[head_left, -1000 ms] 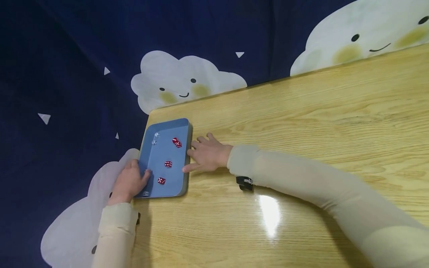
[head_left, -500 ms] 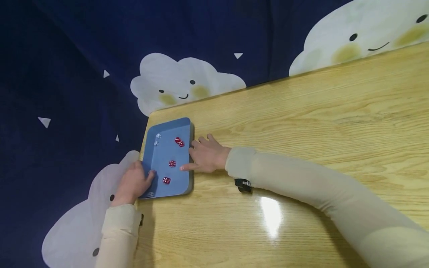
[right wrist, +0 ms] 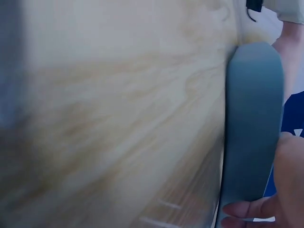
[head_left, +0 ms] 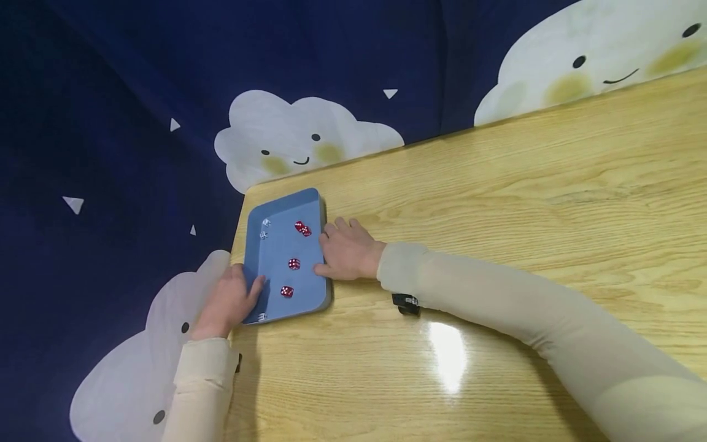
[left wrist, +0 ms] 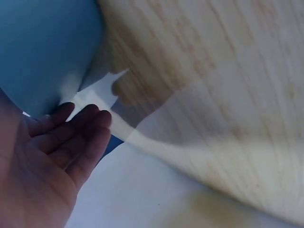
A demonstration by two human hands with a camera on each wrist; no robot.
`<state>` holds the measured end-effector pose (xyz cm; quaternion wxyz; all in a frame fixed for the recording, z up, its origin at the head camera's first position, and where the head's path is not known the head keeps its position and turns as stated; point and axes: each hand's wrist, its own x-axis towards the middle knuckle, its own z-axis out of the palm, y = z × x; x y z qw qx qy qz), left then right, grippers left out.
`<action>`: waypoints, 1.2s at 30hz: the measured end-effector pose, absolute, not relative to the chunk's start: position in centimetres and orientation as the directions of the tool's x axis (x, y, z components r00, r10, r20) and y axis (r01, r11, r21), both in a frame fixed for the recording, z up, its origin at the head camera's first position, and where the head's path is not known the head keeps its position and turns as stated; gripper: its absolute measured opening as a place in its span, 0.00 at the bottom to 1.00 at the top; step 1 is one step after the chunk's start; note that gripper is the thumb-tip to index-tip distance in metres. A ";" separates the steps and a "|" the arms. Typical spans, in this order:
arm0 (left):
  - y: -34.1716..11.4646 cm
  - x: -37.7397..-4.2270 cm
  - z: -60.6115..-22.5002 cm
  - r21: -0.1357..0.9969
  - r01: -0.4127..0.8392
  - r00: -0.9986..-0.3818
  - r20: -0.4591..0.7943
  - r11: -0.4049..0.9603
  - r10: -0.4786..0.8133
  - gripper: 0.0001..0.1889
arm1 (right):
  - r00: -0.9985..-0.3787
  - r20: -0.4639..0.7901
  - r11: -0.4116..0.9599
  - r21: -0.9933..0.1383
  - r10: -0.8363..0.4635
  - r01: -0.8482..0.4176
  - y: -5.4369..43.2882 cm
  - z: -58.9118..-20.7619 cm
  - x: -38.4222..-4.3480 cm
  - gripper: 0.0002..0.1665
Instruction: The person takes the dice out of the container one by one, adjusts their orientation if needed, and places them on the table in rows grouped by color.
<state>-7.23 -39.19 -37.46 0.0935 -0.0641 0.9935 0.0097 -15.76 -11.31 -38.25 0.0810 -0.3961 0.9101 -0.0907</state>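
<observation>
A blue rectangular tray (head_left: 284, 252) lies near the table's left edge, holding several red dice (head_left: 294, 264) and a few clear dice (head_left: 264, 235) along its left side. My left hand (head_left: 226, 301) grips the tray's left wall, its thumb over the rim and its fingers on the outer side. In the left wrist view those fingers (left wrist: 90, 137) reach past the tray's underside edge. My right hand (head_left: 349, 250) holds the right wall, thumb over the rim. From the right wrist view, its fingertips (right wrist: 237, 209) touch the outer wall.
The wooden table (head_left: 469, 202) stretches away to the right. A dark blue curtain (head_left: 138, 73) with printed clouds hangs along its back and left edges. Light glares off the tabletop (head_left: 447, 356) near the front.
The tray has shifted right and slightly back, with the dice in it. My left hand has moved right along with it, and my right thumb has drawn back to the rim.
</observation>
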 end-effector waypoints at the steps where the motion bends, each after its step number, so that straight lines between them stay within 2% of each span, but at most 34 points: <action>1: -39.2 -7.3 -37.5 0.019 -0.131 -0.974 -0.186 0.991 -0.125 0.35 | -0.675 -0.070 0.672 -0.217 -0.734 -0.708 -11.2 -38.3 -15.8 0.35; 7: -39.0 -7.2 -38.1 0.104 -0.100 -0.985 -0.151 0.989 -0.084 0.29 | -0.677 -0.054 0.674 -0.183 -0.734 -0.716 -10.5 -38.7 -16.0 0.31; 13: -38.7 -7.2 -38.7 0.135 -0.051 -0.994 -0.102 0.990 -0.037 0.25 | -0.674 -0.069 0.673 -0.192 -0.735 -0.714 -9.4 -38.8 -16.1 0.28; 21: -37.8 -7.6 -39.1 0.126 -0.040 -0.997 -0.066 0.991 -0.032 0.22 | -0.666 -0.082 0.666 -0.201 -0.742 -0.718 -8.1 -38.6 -16.2 0.24; 27: -36.6 -8.0 -39.4 0.102 -0.047 -0.997 -0.065 0.994 -0.041 0.21 | -0.661 -0.108 0.666 -0.223 -0.742 -0.712 -6.8 -38.5 -16.3 0.25; 36: -34.5 -9.1 -39.7 0.117 0.016 -1.000 -0.002 0.993 0.016 0.19 | -0.676 -0.115 0.681 -0.233 -0.728 -0.694 -4.5 -38.4 -16.7 0.25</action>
